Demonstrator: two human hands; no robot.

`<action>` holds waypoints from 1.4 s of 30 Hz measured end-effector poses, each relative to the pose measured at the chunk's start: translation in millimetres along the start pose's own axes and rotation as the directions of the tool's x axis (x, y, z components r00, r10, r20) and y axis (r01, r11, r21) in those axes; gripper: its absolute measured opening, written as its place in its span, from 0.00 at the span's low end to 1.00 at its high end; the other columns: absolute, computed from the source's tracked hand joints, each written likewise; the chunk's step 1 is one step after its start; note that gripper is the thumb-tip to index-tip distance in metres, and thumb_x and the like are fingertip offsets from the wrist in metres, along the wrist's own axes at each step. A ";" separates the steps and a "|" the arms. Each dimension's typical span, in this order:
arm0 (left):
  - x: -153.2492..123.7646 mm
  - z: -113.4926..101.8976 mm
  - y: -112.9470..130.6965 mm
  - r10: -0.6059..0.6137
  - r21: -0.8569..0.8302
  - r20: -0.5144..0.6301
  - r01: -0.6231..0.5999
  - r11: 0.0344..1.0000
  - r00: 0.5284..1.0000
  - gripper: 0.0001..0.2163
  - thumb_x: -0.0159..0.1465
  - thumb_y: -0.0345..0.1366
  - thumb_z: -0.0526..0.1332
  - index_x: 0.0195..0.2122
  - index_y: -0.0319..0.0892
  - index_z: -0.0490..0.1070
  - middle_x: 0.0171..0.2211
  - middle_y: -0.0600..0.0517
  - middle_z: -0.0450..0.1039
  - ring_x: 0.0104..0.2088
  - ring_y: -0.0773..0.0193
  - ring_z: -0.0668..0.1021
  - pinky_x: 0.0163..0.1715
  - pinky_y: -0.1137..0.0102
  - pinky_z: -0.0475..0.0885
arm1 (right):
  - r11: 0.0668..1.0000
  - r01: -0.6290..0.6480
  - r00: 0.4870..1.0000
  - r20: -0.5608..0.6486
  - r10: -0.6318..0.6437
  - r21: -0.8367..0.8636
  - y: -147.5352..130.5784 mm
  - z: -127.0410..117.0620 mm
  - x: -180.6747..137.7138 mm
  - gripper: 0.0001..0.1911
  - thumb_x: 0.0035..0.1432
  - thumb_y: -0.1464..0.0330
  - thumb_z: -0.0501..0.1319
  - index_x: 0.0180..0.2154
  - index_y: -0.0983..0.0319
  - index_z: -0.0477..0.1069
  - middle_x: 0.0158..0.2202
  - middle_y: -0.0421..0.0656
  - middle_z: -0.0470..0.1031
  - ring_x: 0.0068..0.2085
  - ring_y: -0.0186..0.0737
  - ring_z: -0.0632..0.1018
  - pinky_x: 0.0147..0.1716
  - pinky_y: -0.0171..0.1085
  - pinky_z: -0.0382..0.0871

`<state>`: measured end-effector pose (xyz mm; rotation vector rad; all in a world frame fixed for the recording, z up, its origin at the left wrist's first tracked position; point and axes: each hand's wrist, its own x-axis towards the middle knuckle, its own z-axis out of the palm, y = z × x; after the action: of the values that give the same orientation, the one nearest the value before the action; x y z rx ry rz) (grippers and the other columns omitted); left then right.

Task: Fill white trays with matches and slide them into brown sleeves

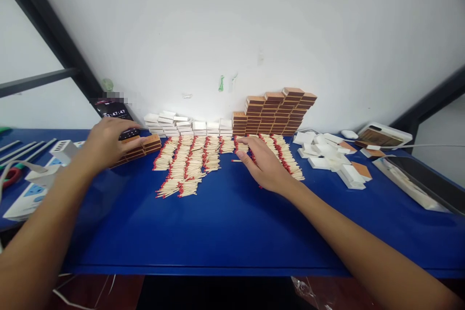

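Observation:
My left hand (107, 143) is at the left over a low row of brown matchboxes (150, 143), its thumb along their top and its fingers stretched forward. Beside those fingers is a dark object (130, 133), partly hidden, whose kind I cannot make out. My right hand (263, 162) lies palm down over the spread of matches (189, 160), fingers extended and thumb apart. By its thumb one red-tipped match (236, 160) lies alone on the blue table. The hand hides some of the matches beneath it.
White matchbox trays (199, 128) and a tall stack of brown matchboxes (276, 114) stand against the wall. More white trays (327, 150) lie loosely at the right, near a dark phone (432, 179). A phone with a timer (114, 111), power strips (25, 198) and cables are at the left.

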<state>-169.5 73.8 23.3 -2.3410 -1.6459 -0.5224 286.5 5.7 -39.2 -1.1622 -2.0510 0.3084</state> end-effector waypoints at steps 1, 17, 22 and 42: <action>3.7 1.2 14.6 0.048 -0.031 -0.033 -0.049 0.998 0.998 0.28 0.72 0.62 0.58 0.53 0.41 0.79 0.53 0.43 0.83 0.56 0.46 0.77 0.63 0.53 0.67 | 1.000 0.006 1.000 -0.009 -0.006 -0.024 2.2 -0.3 0.8 0.23 0.79 0.53 0.52 0.64 0.60 0.68 0.63 0.56 0.75 0.67 0.54 0.72 0.67 0.58 0.66; 120.4 72.9 178.4 0.343 -0.123 0.017 -0.339 0.933 0.939 0.12 0.77 0.37 0.60 0.56 0.42 0.79 0.47 0.44 0.82 0.52 0.50 0.78 0.51 0.60 0.72 | 0.948 0.119 0.991 -0.031 -0.134 -0.295 27.5 -2.3 10.4 0.11 0.74 0.67 0.60 0.37 0.59 0.76 0.37 0.48 0.79 0.41 0.49 0.75 0.53 0.51 0.69; 145.9 90.2 191.8 0.372 -0.083 0.064 -0.366 0.927 0.926 0.06 0.73 0.33 0.64 0.44 0.41 0.82 0.45 0.43 0.80 0.49 0.50 0.77 0.49 0.61 0.71 | 0.941 0.110 0.992 -0.017 -0.122 -0.321 29.9 -1.7 10.4 0.10 0.74 0.68 0.61 0.38 0.60 0.78 0.37 0.49 0.79 0.43 0.50 0.74 0.50 0.48 0.68; -0.5 41.6 203.0 0.562 -0.411 -0.078 -0.540 0.735 0.824 0.08 0.78 0.39 0.60 0.51 0.42 0.73 0.46 0.46 0.78 0.50 0.52 0.77 0.52 0.57 0.73 | 0.938 0.066 0.967 0.255 0.025 -0.341 39.6 4.7 22.4 0.05 0.69 0.70 0.67 0.37 0.61 0.77 0.41 0.50 0.77 0.50 0.54 0.72 0.51 0.50 0.66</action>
<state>27.6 20.1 -11.7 -2.9974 -0.8032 -0.7357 301.4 46.8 -52.6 -1.3669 -2.4138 0.0876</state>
